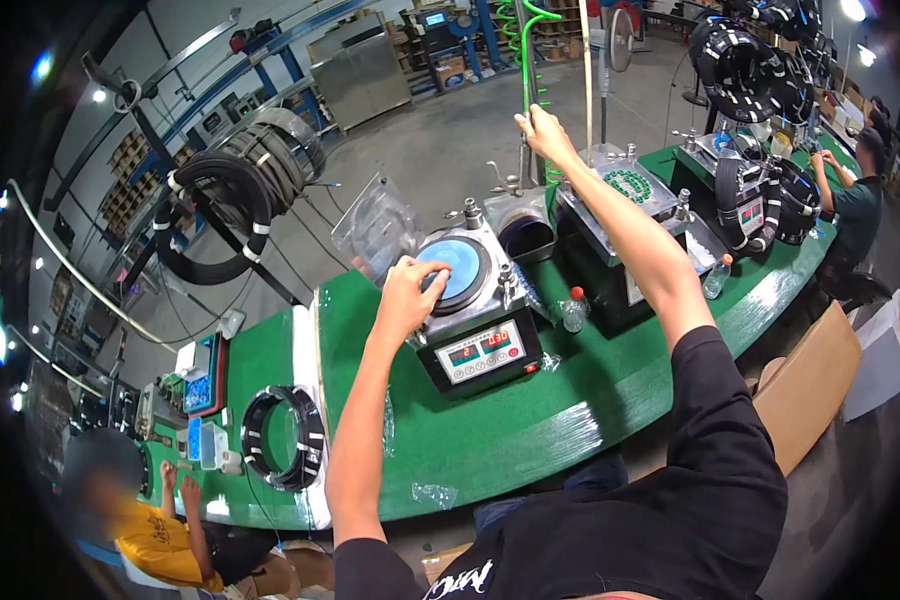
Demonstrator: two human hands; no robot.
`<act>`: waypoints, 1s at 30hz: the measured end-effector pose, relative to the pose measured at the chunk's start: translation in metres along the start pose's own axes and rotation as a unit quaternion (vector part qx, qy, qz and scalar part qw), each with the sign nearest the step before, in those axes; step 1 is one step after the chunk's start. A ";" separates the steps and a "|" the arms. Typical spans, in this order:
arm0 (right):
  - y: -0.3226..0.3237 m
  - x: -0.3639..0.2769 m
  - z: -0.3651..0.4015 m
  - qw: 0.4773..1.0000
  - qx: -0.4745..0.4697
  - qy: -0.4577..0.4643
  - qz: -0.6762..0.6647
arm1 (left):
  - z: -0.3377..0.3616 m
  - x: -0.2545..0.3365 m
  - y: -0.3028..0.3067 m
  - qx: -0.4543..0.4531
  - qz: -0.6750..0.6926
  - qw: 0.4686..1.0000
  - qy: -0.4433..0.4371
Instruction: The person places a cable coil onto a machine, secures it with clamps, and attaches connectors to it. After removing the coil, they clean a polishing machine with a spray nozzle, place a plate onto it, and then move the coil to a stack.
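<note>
My left hand (406,298) rests at the left edge of a round blue disc (451,268) on a metal-topped machine (485,300). Its fingers are curled, thumb and forefinger close together; anything between them is too small to make out. Red digits glow on the machine's control panel (480,352). My right hand (547,135) is raised beyond the bench, fingers closed, beside a hanging green hose (526,60). What it grips is hidden. Below my right forearm, a second machine carries a ring of small green parts (627,185) on its top.
Clear bottles (575,312) (717,277) with orange caps stand on the green bench (440,440). A clear plastic cover (378,222) tilts up behind the near machine. Black hose coils (282,438) lie to the left. A co-worker (170,540) sits lower left, another (855,205) far right.
</note>
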State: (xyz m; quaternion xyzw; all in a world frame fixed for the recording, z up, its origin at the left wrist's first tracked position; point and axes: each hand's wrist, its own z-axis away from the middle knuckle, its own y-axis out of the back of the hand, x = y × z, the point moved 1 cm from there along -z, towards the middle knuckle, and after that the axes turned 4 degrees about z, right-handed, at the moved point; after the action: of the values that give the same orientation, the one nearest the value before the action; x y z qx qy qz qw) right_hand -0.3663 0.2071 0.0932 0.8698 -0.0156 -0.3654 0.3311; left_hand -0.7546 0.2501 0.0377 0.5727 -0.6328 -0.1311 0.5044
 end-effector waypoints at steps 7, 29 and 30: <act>-0.033 0.132 -0.069 0.994 -0.043 -0.003 0.098 | -0.003 0.004 0.002 0.091 0.101 0.990 -0.042; 0.074 0.042 0.099 0.982 0.045 0.180 -0.041 | 0.017 -0.012 -0.014 0.346 0.114 0.931 0.012; 0.076 0.035 0.125 0.982 0.013 0.175 -0.064 | 0.019 -0.014 -0.016 0.349 0.114 0.930 0.017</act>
State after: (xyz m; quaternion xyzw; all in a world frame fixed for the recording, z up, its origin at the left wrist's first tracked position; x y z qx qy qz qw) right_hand -0.4053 0.0678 0.0518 0.9238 0.0934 -0.2280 0.2930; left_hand -0.7624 0.2490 0.0107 0.6387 -0.6909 0.1666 0.2949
